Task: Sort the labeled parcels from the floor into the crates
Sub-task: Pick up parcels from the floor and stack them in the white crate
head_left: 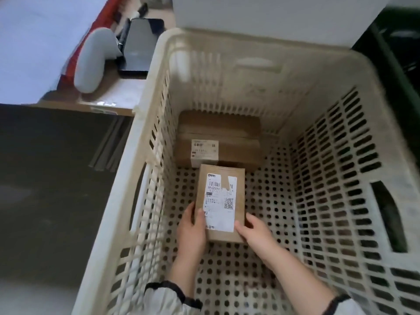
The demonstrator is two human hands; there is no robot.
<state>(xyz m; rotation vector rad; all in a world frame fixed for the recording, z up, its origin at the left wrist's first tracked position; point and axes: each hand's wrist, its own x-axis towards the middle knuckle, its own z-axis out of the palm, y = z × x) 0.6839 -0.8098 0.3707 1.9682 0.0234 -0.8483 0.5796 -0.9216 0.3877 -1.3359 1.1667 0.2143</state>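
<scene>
Parcel (220,201) is gripped at its near end inside crate (318,71): left edge clasped by left hand (192,230), thumb on label; right corner pinched by right hand (254,233). Second parcel (218,142) is seen just beyond.

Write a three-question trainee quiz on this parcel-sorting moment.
1. True or false: the left hand and the right hand both hold the labelled parcel inside the cream crate.
2. Where does the other box lie? A) at the far end of the crate B) on the floor outside C) on top of the held parcel
3. Fill in: the black phone lies outside the crate, on its ____ side.

Key: 1 true; 2 A; 3 left.
</scene>
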